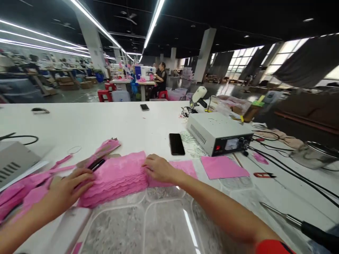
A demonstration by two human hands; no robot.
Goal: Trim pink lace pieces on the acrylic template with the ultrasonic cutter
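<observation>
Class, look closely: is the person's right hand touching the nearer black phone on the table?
Apart: the head view plainly shows white tabletop between the right hand and the nearer black phone.

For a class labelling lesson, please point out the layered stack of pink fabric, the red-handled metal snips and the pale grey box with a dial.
Layered stack of pink fabric (118,182): head view, front edges.
Red-handled metal snips (263,175): head view, handle.
Pale grey box (219,127): head view, top panel.

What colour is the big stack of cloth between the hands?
Pink; the cloth stack shows best in the head view.
</observation>
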